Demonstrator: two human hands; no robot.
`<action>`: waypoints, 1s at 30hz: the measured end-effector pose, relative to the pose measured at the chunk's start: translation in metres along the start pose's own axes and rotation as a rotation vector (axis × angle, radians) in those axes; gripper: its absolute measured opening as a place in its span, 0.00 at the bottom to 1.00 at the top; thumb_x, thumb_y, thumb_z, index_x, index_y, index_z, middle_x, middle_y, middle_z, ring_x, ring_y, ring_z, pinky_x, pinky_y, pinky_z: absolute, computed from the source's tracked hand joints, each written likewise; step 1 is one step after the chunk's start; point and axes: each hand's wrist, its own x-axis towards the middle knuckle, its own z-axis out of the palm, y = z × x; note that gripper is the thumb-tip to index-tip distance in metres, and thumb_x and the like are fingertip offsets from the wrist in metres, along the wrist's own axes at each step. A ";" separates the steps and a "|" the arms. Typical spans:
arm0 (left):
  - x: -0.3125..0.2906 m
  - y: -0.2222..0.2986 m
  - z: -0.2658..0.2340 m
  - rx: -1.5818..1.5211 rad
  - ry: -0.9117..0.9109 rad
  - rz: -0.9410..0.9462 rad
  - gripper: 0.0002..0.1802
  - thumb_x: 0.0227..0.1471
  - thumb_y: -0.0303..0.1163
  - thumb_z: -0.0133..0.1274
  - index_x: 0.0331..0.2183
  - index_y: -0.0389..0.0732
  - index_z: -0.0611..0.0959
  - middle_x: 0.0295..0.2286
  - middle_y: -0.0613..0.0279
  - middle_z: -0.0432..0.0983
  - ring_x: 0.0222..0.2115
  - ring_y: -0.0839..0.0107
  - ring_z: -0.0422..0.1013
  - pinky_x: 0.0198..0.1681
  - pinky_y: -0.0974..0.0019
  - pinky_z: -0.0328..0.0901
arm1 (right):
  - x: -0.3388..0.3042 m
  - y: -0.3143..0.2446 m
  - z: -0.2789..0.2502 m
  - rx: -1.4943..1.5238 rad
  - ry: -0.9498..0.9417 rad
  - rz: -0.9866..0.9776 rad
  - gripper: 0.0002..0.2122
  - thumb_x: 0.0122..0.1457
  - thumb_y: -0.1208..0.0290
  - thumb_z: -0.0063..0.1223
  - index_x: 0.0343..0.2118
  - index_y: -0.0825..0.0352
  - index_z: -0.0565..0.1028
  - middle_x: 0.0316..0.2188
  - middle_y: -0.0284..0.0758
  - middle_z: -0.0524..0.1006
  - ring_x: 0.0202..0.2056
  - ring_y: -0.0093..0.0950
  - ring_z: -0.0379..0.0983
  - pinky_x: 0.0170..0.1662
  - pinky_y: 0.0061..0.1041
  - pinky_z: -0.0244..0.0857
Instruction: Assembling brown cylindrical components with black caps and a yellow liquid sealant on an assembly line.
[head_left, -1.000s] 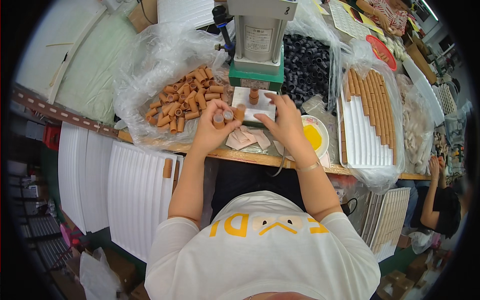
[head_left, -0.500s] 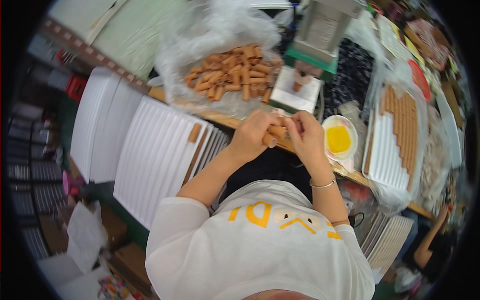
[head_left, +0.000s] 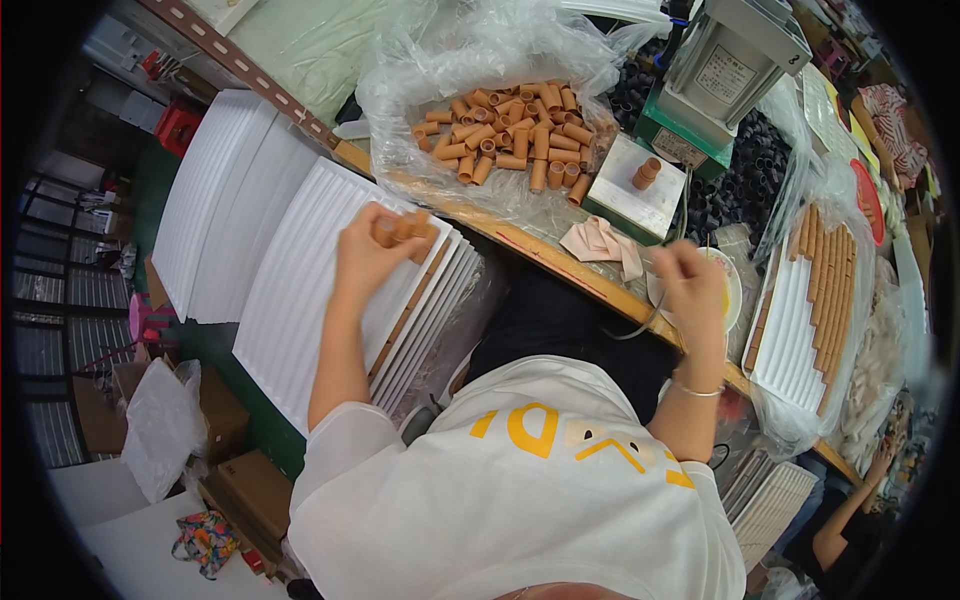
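My left hand [head_left: 368, 250] is closed on short orange-brown tubes [head_left: 387, 231], just over a white ridged tray [head_left: 300, 270] at the left. Beneath and beside the held tubes, a brown row [head_left: 408, 310] lies in a groove near the tray's right edge. My right hand [head_left: 695, 295] is raised in front of a white bowl [head_left: 738, 295] with yellow contents, partly covering it. Its fingers are curled together and slightly blurred; whatever they hold, if anything, does not show. A small tube piece [head_left: 647, 172] stands on the metal plate of a green-and-grey bench machine [head_left: 690, 120].
A clear plastic bag [head_left: 400, 80] holds a heap of orange-brown tubes [head_left: 520, 130]. A pinkish cloth [head_left: 603, 243] lies by the wooden table edge [head_left: 530, 250]. Black pieces [head_left: 745, 190] surround the machine. Another tray with brown rows [head_left: 825, 300] sits right. A co-worker's arm [head_left: 850, 515] shows lower right.
My hands were together at the table edge, handling tubes. Now the left has moved left over the tray with tubes, and the right has moved right to the bowl. The view has shifted.
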 end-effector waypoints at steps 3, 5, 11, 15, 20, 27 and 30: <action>0.012 -0.041 -0.013 0.085 -0.102 -0.230 0.18 0.34 0.27 0.69 0.28 0.37 0.77 0.24 0.62 0.76 0.27 0.75 0.72 0.32 0.70 0.67 | 0.021 0.047 -0.056 0.085 0.183 -0.072 0.14 0.58 0.66 0.59 0.20 0.68 0.73 0.15 0.21 0.64 0.20 0.11 0.55 0.22 0.15 0.48; 0.021 -0.052 -0.007 0.076 -0.160 -0.231 0.24 0.27 0.35 0.73 0.26 0.36 0.77 0.22 0.58 0.75 0.25 0.69 0.71 0.31 0.66 0.66 | 0.028 0.062 -0.084 0.093 0.248 -0.035 0.14 0.58 0.65 0.58 0.20 0.68 0.72 0.15 0.21 0.65 0.20 0.11 0.56 0.22 0.15 0.47; 0.031 -0.079 -0.005 0.256 -0.140 -0.080 0.23 0.40 0.42 0.68 0.27 0.33 0.76 0.26 0.50 0.73 0.27 0.57 0.69 0.33 0.59 0.64 | 0.057 0.107 -0.125 -0.177 0.365 0.069 0.15 0.55 0.62 0.61 0.20 0.70 0.76 0.14 0.27 0.69 0.19 0.15 0.61 0.22 0.20 0.53; 0.026 -0.075 -0.001 0.231 -0.104 -0.127 0.19 0.52 0.39 0.58 0.35 0.32 0.74 0.31 0.46 0.72 0.33 0.52 0.68 0.39 0.57 0.63 | 0.084 0.127 -0.110 -0.372 0.345 0.059 0.12 0.52 0.64 0.63 0.25 0.69 0.78 0.18 0.37 0.77 0.21 0.26 0.71 0.27 0.26 0.64; 0.025 -0.058 0.004 0.646 0.234 -0.067 0.16 0.55 0.34 0.53 0.42 0.36 0.73 0.40 0.46 0.69 0.41 0.48 0.66 0.46 0.55 0.61 | 0.107 0.127 -0.091 -0.460 0.200 0.132 0.07 0.50 0.66 0.62 0.29 0.63 0.80 0.25 0.38 0.80 0.29 0.35 0.77 0.34 0.31 0.68; 0.058 0.040 0.032 0.156 0.130 0.259 0.09 0.49 0.26 0.57 0.35 0.36 0.78 0.30 0.55 0.72 0.34 0.57 0.71 0.37 0.59 0.66 | 0.101 0.140 -0.095 -0.781 0.190 0.083 0.05 0.50 0.70 0.61 0.30 0.62 0.80 0.31 0.38 0.76 0.35 0.39 0.75 0.38 0.36 0.68; 0.081 0.057 0.065 0.184 0.017 0.437 0.10 0.45 0.27 0.60 0.32 0.37 0.79 0.29 0.55 0.73 0.31 0.57 0.72 0.34 0.57 0.67 | 0.081 0.125 -0.102 -0.695 0.349 -0.010 0.05 0.50 0.71 0.61 0.29 0.65 0.80 0.31 0.38 0.74 0.31 0.36 0.75 0.35 0.31 0.68</action>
